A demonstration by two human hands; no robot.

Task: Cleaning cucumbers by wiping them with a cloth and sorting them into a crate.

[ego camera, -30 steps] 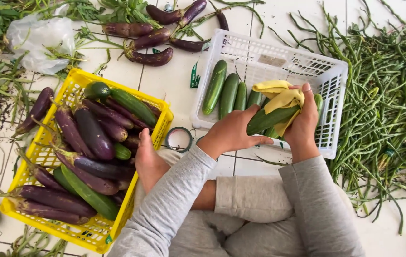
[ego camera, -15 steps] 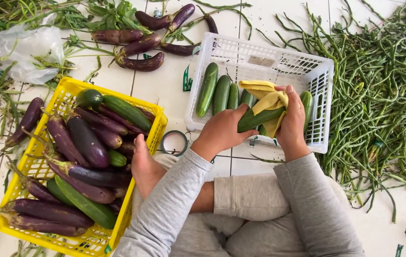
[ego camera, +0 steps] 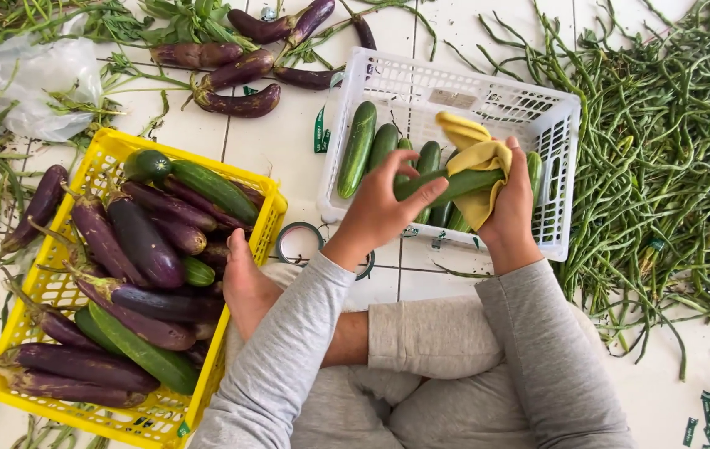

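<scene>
Tiled floor [ego camera: 288, 141]; white crate [ego camera: 559, 125], long beans [ego camera: 663, 166] beside cucumber [ego camera: 446, 185].

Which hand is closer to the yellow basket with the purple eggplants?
Left. The left hand holds the cucumber just right of the yellow basket; the right hand, with the yellow cloth, is farther right.
</scene>
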